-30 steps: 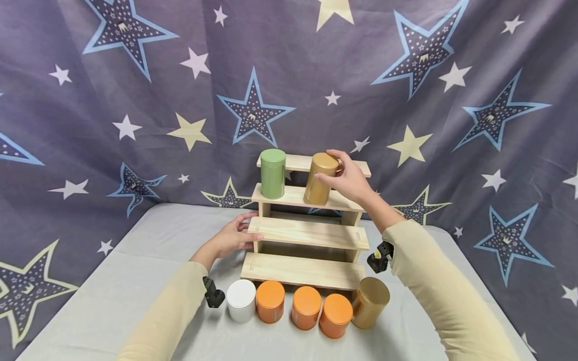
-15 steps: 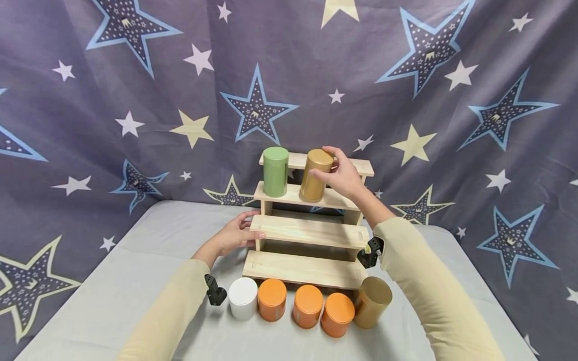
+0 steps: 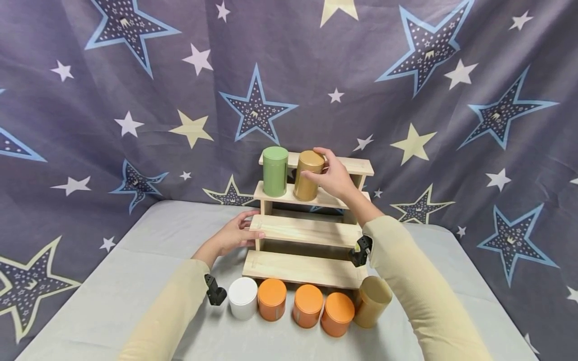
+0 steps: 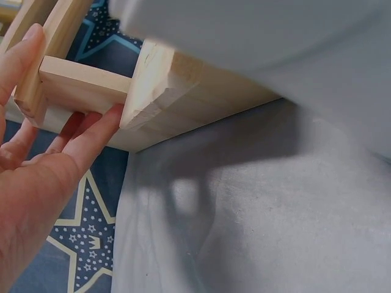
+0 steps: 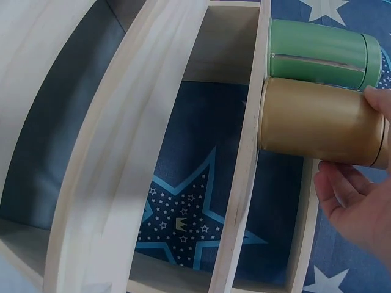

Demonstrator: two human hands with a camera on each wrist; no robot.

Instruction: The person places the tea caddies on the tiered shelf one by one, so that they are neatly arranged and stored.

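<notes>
Gripping gold canister [image 3: 306, 186] in right hand [image 3: 336, 178], roughly upright on second-highest shelf [image 3: 327, 201], just beside green canister [image 3: 275, 173]. Holding wooden rack [image 3: 311, 230] steady with left hand [image 3: 232, 234]. Best set flat, release evenly, avoid nudging green canister.

A: Head view looks forward and down from above, furthest back, taking in the whole shelf [image 3: 307, 230] and starry cloth [image 3: 289, 45]!
B: Left wrist?
A: In close, at the shelf's left end, tilted, facing past the left hand [image 4: 46, 183] toward the cloth.
B: And the right?
A: Near too, turned sideways: steps run upright, green tin [image 5: 321, 55] and gold tin [image 5: 324, 122] lie across.
B: Overlap?
A: Head and right wrist share those tins; head and left wrist, that hand at the shelf!
</notes>
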